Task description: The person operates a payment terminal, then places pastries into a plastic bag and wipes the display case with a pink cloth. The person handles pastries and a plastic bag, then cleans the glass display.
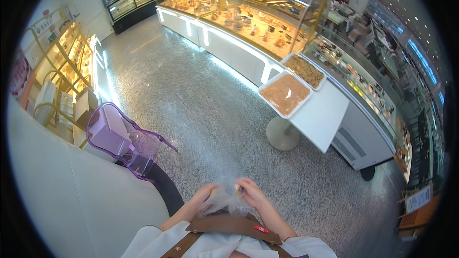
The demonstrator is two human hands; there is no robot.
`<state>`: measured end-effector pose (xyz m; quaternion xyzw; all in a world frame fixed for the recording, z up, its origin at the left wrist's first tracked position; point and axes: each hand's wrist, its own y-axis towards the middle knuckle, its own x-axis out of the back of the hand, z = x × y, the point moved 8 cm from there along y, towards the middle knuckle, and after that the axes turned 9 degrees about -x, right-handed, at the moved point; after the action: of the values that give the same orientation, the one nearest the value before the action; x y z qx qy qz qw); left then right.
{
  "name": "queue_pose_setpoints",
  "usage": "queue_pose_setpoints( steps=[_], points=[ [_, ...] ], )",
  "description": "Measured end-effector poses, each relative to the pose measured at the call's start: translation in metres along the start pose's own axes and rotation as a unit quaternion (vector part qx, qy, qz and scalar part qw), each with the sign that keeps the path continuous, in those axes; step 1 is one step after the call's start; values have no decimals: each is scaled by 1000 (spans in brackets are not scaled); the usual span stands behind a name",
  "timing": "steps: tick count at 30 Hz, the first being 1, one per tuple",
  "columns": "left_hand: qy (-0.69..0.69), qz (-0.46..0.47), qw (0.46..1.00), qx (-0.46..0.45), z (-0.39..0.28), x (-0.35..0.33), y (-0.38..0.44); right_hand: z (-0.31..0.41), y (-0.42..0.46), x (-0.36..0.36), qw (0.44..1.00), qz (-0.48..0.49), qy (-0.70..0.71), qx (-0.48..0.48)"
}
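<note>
Both my hands are at the bottom centre, close to my chest. A crumpled clear plastic bag [226, 199] spans the space between them. My left hand [205, 194] grips the bag at its left side. My right hand [251, 192] has its thumb and fingers closed on the bag's right side, and a small light-brown piece shows near those fingertips; what it is cannot be told. Below the hands lies the brown strap or bib of an apron [233, 225] over a white top.
Ahead right, a white table [322, 122] bears a tray of light-brown food [286, 94] and a tray of darker-topped food [304, 71]. A purple transparent chair [134, 139] stands left beside a curved white wall [53, 186]. Lit bakery display cases [233, 48] line the far side.
</note>
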<state>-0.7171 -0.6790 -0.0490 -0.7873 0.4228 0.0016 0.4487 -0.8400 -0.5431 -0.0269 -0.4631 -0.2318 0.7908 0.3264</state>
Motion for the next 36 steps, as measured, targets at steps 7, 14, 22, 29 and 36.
queue_pose_setpoints(
  steps=[7, 14, 22, 29, 36],
  points=[
    [-175, -40, 981, -68, -117, 32, 126, 125, 160, -51, 994, 47, -20, -98],
    [-199, -78, 970, -114, -309, 84, 305, 254, 327, -86, 991, 49, 17, -124],
    [-104, -54, 984, -132, -571, 78, 470, 442, 491, -137, 995, -28, 37, -85],
    [-132, -106, 976, -138, -762, 119, 585, 601, 723, -201, 996, -12, 24, -88],
    [-93, -163, 964, -189, -940, 177, 655, 756, 869, -358, 999, 15, -20, -24]
  ],
)
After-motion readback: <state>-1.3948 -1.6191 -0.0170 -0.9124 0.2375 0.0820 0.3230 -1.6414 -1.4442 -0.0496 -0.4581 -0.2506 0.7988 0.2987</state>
